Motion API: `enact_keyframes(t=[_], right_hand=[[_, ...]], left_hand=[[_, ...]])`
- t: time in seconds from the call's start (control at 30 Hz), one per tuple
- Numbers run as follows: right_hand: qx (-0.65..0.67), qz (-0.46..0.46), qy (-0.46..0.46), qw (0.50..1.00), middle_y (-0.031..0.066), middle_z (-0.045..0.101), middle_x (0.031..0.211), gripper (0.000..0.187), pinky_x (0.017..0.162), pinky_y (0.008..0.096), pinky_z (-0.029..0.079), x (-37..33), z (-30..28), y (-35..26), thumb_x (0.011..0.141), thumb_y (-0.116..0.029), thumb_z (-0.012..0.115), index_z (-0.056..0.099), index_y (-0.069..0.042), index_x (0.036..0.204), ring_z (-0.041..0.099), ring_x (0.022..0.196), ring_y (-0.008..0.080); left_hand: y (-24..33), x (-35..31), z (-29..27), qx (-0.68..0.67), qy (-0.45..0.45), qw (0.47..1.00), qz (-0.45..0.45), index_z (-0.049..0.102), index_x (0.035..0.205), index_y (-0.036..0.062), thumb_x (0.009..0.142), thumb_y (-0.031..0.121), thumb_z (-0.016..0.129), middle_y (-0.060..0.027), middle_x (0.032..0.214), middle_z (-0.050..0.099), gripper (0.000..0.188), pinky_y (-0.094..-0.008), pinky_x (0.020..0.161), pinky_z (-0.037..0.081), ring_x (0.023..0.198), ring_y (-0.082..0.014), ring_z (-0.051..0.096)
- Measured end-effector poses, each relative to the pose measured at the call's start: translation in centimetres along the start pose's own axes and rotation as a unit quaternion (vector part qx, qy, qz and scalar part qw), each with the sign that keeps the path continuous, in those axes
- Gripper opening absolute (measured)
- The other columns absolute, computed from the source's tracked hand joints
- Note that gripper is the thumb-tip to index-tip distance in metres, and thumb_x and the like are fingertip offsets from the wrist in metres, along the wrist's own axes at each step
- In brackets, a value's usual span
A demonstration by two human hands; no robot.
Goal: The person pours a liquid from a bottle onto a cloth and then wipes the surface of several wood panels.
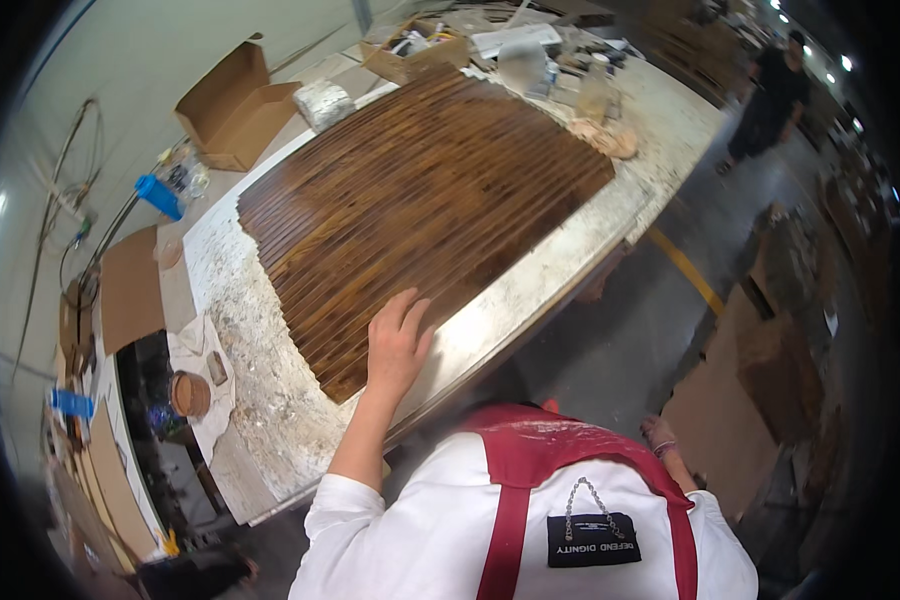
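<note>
A wide panel of dark brown, glossy wooden strips [430, 200] lies flat on a paint-spattered white worktable [270, 440]. The strips run side by side, and their ends form uneven edges. My left hand [398, 345] is over the panel's near edge, fingers stretched out and somewhat apart, with nothing in it. Whether its fingertips press on the wood or hover just above it, I cannot tell. Down at my right side, away from the table, hangs my right hand [658, 436]. It is small and blurred, so its fingers are not clear.
Along the table's back stand an open cardboard box [235, 110], a white roll [323, 104] and a box of odds and ends [415, 50]. A bottle [595, 85] and a cloth [605, 138] lie at the far right. A brown pot [190, 394] sits left. Another person [770, 100] is in the aisle.
</note>
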State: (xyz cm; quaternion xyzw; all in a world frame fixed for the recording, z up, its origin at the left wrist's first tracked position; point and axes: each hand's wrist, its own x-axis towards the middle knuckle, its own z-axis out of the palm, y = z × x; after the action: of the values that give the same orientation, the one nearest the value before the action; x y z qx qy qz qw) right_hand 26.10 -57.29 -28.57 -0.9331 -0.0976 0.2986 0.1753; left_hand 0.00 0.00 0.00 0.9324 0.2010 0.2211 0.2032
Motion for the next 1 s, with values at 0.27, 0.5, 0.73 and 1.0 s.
enact_keyframes(t=[0.27, 0.5, 0.73, 1.0], right_hand=[[0.236, -0.270, 0.212, 0.909, 0.0120, 0.065, 0.120, 0.030, 0.099, 0.0322, 0.043, 10.0, -18.1, -27.0, 0.094, -0.017, 0.056, 0.061, -0.003, 0.121, 0.060, 0.114, 0.0239], [0.148, -0.383, 0.212, 0.887, 0.0137, 0.064, 0.119, 0.031, 0.098, 0.0329, 0.045, 14.5, -21.5, -38.2, 0.094, -0.016, 0.057, 0.060, -0.004, 0.123, 0.060, 0.112, 0.0253], [0.222, -0.344, 0.230, 0.883, 0.0171, 0.057, 0.128, 0.040, 0.103, 0.0333, 0.041, 25.1, -25.6, -41.5, 0.091, -0.011, 0.056, 0.053, -0.007, 0.131, 0.054, 0.120, 0.0301], [-0.077, -0.417, 0.275, 0.863, 0.0165, 0.051, 0.135, 0.043, 0.105, 0.0372, 0.040, 36.0, -29.1, -47.2, 0.090, -0.018, 0.053, 0.051, -0.015, 0.134, 0.048, 0.123, 0.0340]], left_hand=[[3.5, 1.1, 2.8, 0.134, 0.012, 0.983, -0.125, 0.050, 0.133, 0.0097, 0.084, 0.022, 0.068, -0.0122, 0.147, 0.038, 0.053, -0.0523, 0.111, 0.026, 0.136, -0.0351, 0.035], [2.1, 4.5, 5.1, 0.145, 0.015, 0.975, -0.167, 0.047, 0.136, 0.0095, 0.084, 0.026, 0.069, -0.0135, 0.151, 0.034, 0.059, -0.0544, 0.112, 0.022, 0.139, -0.0357, 0.030], [-1.2, 5.6, 1.2, 0.115, 0.105, 0.969, -0.191, 0.050, 0.132, 0.0027, 0.084, 0.013, 0.067, -0.0197, 0.146, 0.039, 0.051, -0.0497, 0.111, 0.028, 0.134, -0.0400, 0.036], [-5.9, 11.9, -4.1, 0.142, 0.168, 0.951, -0.215, 0.048, 0.133, 0.0004, 0.092, 0.005, 0.056, -0.0176, 0.145, 0.040, 0.041, -0.0432, 0.110, 0.032, 0.134, -0.0351, 0.038]])
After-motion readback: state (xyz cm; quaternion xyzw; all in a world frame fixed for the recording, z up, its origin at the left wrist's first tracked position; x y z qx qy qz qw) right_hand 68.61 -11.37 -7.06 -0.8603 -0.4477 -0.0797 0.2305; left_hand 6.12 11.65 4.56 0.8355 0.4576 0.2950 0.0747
